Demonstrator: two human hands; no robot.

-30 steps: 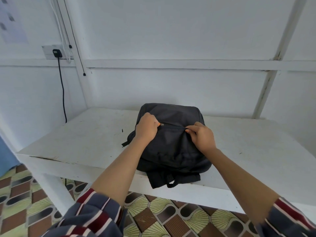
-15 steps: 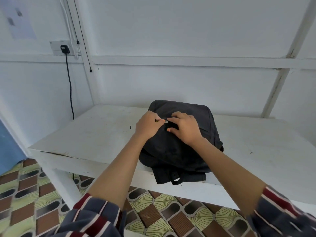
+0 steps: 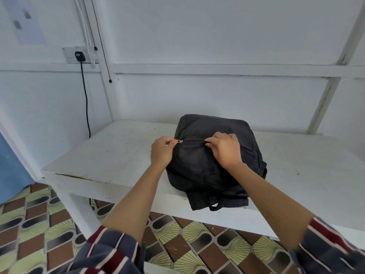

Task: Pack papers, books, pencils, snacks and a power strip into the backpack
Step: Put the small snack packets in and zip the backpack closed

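A soft, boxy dark-fabric backpack (image 3: 199,165) is lying under the fingers (image 3: 212,139) on a scuffed white table (image 3: 110,155). The left hand (image 3: 161,153) is pinching its small metal zipper pull (image 3: 180,141); the right hand (image 3: 225,149) is gripping fabric alongside.

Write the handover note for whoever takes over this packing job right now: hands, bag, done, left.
Left hand: pinches the zipper pull at the left end of the backpack front zipper.
Right hand: fingers curled on the backpack fabric by the zipper line, bracing it.
Backpack: lies flat on the white table near its front edge, straps hanging over.
Done: cannot tell. None of the things to pack shows, and the bag's inside is hidden.
Left: probably check the contents, then finish the zipper.
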